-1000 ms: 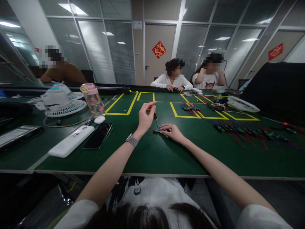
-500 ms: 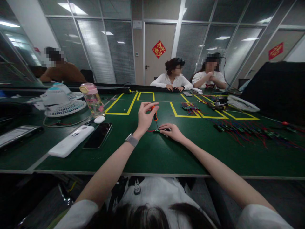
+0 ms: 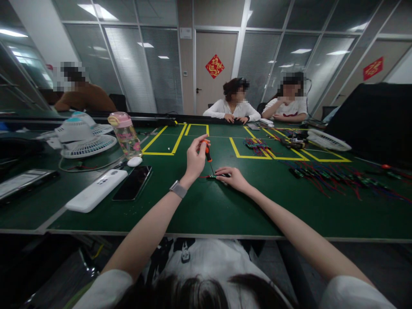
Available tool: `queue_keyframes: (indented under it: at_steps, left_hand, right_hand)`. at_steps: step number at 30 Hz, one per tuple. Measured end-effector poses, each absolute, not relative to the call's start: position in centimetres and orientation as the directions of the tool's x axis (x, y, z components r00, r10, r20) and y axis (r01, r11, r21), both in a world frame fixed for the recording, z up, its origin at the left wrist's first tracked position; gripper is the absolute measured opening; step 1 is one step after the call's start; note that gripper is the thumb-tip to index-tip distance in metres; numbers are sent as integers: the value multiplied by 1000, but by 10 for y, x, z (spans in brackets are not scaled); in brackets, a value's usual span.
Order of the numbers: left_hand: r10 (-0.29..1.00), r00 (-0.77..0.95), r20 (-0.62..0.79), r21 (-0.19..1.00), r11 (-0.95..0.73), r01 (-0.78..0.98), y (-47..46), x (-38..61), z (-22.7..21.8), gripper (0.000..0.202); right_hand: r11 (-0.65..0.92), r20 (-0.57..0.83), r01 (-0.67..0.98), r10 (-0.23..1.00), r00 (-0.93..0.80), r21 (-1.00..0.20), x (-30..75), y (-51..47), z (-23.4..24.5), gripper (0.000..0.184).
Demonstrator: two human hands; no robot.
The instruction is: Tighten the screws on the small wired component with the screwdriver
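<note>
Compared with half a second ago, the left hand (image 3: 195,159) has drawn its fingertips slightly back, baring more of the slim screwdriver with an orange-and-black handle (image 3: 208,153), which it pinches near the top between thumb and forefinger. The right hand (image 3: 235,179) has stayed put, thumb and fingers closed narrowly about the right end of a small green circuit board (image 3: 210,177). The screwdriver leans a little, handle up, its thin metal shaft running down to the board, which lies flat just below the left grip with a thin red wire (image 3: 202,177) trailing left. Both grips are over a smooth dark-green tabletop (image 3: 212,214); well to their right sprawls a row of green boards with red and blue wires (image 3: 360,182), to their left lies a glossy black smartphone (image 3: 132,183), and beyond them are yellow tape outlines (image 3: 254,157), two seated people in white and a pale door (image 3: 206,92)
</note>
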State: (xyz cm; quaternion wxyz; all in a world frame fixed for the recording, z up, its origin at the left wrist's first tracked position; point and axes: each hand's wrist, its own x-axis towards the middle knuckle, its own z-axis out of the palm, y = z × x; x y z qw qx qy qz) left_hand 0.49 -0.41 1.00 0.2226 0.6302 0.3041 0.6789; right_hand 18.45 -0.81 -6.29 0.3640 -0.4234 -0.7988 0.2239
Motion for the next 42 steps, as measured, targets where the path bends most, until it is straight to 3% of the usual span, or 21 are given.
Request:
queue_keyframes:
  at_steps: [17, 25, 32, 42]
  left_hand:
    - [623, -99, 776, 629, -753, 194, -4, 4, 8, 16]
    - [696, -65, 715, 699, -713, 59, -2, 5, 8, 22]
    - [597, -142, 789, 614, -767, 186, -2, 5, 6, 13]
    - [617, -112, 779, 626, -755, 196, -7, 4, 13, 8]
  right_hand:
    - [545, 392, 524, 837, -382, -654, 184, -8, -63, 17]
    - [551, 399, 520, 833, -382, -652, 184, -9, -62, 17]
    - [555, 401, 519, 831, -386, -651, 184, -10, -61, 18]
    - [556, 404, 512, 830, -385, -655, 185, -9, -63, 18]
